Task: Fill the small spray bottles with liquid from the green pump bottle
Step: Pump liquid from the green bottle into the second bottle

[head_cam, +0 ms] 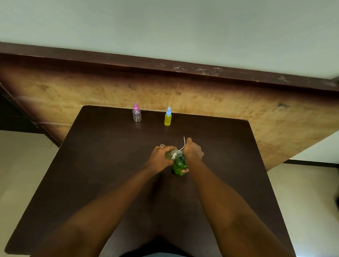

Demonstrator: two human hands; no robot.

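The green pump bottle (178,167) stands near the middle of the dark table (106,164). My right hand (192,152) grips it around the top, with a thin white tube (183,143) sticking up beside the wrist. My left hand (162,156) holds a small clear spray bottle (171,154) tilted against the green bottle's top. At the table's far edge stand a clear bottle with a pink sprayer (136,113) and a yellow-filled bottle with a blue sprayer (168,116), both upright.
A worn wooden board (204,95) leans behind the table's far edge under a pale wall. Light floor shows on both sides of the table.
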